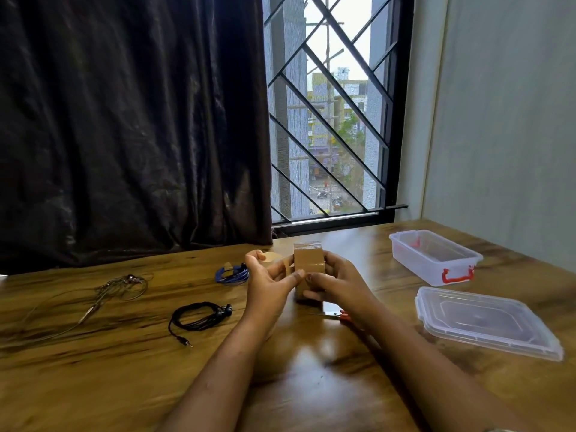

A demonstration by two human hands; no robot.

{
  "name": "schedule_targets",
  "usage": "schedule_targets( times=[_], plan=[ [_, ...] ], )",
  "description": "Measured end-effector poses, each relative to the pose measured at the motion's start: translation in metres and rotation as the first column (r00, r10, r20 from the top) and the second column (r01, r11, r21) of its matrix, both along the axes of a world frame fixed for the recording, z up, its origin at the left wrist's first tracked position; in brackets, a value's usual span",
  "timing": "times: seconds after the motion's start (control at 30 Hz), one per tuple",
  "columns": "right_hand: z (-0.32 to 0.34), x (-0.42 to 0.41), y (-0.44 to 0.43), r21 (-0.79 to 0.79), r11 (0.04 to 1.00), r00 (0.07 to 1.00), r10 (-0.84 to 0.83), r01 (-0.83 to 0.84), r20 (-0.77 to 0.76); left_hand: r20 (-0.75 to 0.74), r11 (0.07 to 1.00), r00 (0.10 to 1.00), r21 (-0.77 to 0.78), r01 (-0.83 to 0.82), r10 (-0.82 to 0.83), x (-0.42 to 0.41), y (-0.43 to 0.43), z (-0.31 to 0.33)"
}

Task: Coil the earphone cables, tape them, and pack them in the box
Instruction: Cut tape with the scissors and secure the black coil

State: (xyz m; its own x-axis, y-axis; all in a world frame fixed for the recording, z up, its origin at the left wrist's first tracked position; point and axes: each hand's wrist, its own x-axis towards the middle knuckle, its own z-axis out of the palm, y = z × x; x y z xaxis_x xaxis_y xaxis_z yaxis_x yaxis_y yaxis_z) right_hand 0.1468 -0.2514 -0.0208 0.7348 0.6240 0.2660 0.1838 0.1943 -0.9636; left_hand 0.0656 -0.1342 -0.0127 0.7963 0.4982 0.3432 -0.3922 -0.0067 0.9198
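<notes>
A roll of brown tape (308, 258) is held upright above the table's middle by my right hand (335, 280). My left hand (268, 280) pinches the loose tape end, pulled a short way off to the left of the roll. On the table lie a coiled black earphone cable (199, 316) with its plug trailing, a blue coil (232, 273) with a piece of tape on it, and a loose grey earphone cable (120, 286) at the left. The clear plastic box (433, 257) with red clips stands open at the right.
The box's clear lid (486, 324) lies flat at the near right. Scissors with red handles (338, 314) rest on the wooden table (93, 369) under my right wrist. A dark curtain and a barred window stand behind the table, a wall at the right.
</notes>
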Motion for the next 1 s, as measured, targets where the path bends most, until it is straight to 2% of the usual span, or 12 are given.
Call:
schedule_targets(
  times=[0.13, 0.2, 0.3, 0.4, 0.5, 0.57, 0.8, 1.0],
  plan=[
    [0.000, 0.002, 0.000, 0.027, 1.000, 1.000, 0.008, -0.007, -0.023, 0.017, 0.997, 1.000, 0.071, -0.023, 0.022, 0.002, -0.001, -0.001],
    [0.000, 0.002, 0.000, 0.043, 0.999, 0.999, 0.012, -0.011, -0.039, 0.042, 0.965, 0.992, 0.233, -0.124, 0.117, 0.000, 0.000, -0.001],
    [0.001, 0.002, 0.000, 0.056, 0.998, 0.998, 0.019, -0.016, -0.063, 0.095, 0.814, 0.953, 0.500, -0.296, 0.289, -0.001, -0.001, -0.003],
    [0.002, 0.001, 0.000, 0.073, 0.997, 0.997, 0.024, -0.018, -0.080, 0.123, 0.723, 0.930, 0.596, -0.349, 0.348, -0.004, -0.006, -0.005],
    [0.003, -0.001, 0.001, 0.110, 0.993, 0.993, 0.043, -0.031, -0.108, 0.169, 0.591, 0.896, 0.699, -0.402, 0.410, -0.007, -0.007, -0.005],
    [0.003, -0.002, 0.002, 0.135, 0.990, 0.990, 0.064, -0.046, -0.128, 0.190, 0.531, 0.883, 0.738, -0.417, 0.429, -0.009, -0.008, -0.004],
    [0.003, -0.003, 0.002, 0.153, 0.987, 0.988, 0.061, -0.039, -0.141, 0.205, 0.429, 0.863, 0.800, -0.419, 0.462, -0.009, -0.011, -0.007],
    [0.002, 0.000, 0.003, 0.107, 0.994, 0.992, 0.008, 0.006, -0.126, 0.212, 0.440, 0.868, 0.793, -0.422, 0.450, -0.009, -0.013, -0.007]
  ],
)
